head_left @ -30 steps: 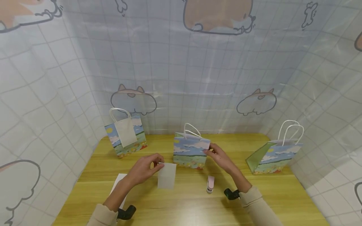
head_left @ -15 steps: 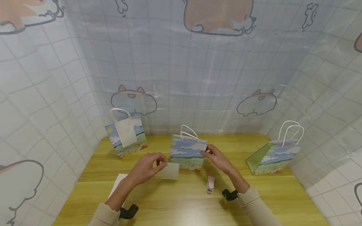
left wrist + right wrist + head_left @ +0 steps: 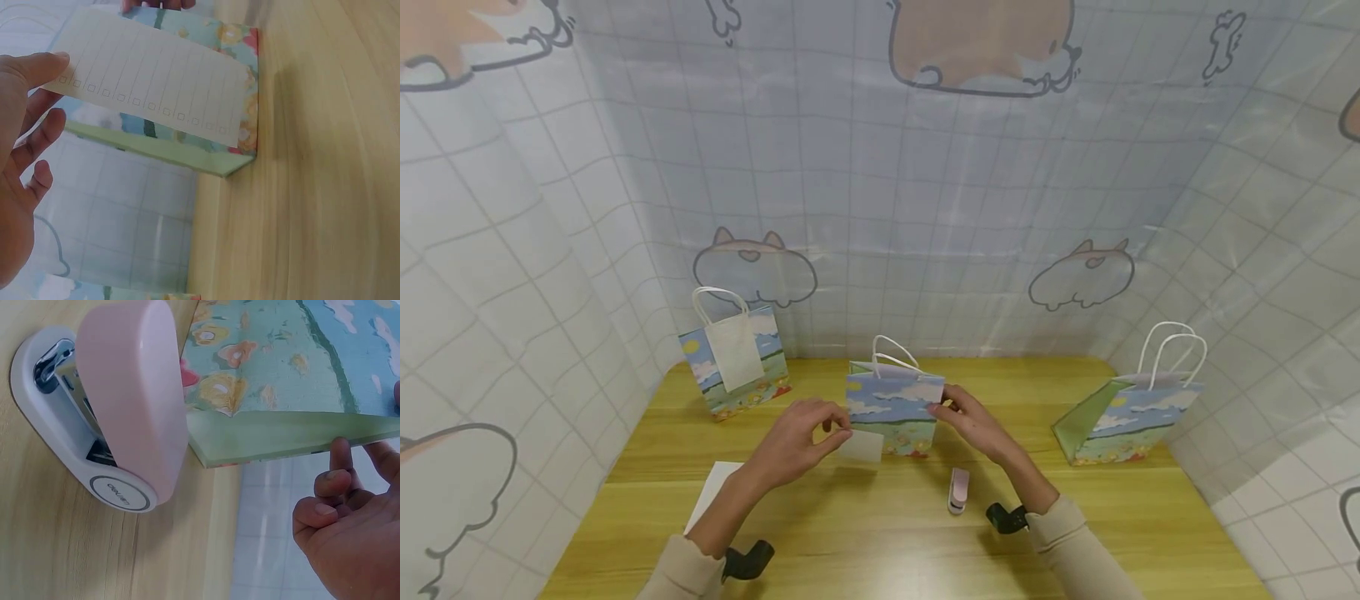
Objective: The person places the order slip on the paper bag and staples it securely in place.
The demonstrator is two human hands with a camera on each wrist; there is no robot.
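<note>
My left hand [image 3: 793, 446] pinches a lined checklist sheet [image 3: 150, 81] by its upper corner, between thumb and fingers. In the left wrist view the sheet overlaps the printed face of a small paper gift bag [image 3: 895, 400], painted with sky and flowers. That bag stands upright with two white handles. At its right side my right hand [image 3: 977, 425] grips the upper side edge, thumb on the front face. In the right wrist view several of these fingers show against the bag's green side panel [image 3: 281, 434]. A pink and white stapler [image 3: 134, 394] lies just in front.
Another gift bag [image 3: 700, 367] at the back left has a white sheet [image 3: 735, 354] on its front. A third bag [image 3: 1142, 421] stands at the right. White paper [image 3: 713, 492] lies partly under my left forearm. A patterned curtain [image 3: 880, 208] surrounds the wooden table [image 3: 865, 542].
The middle bag has shifted left along with my right hand. My left hand has moved slightly right, and its sheet, which hung down before, now tilts up toward the bag's front.
</note>
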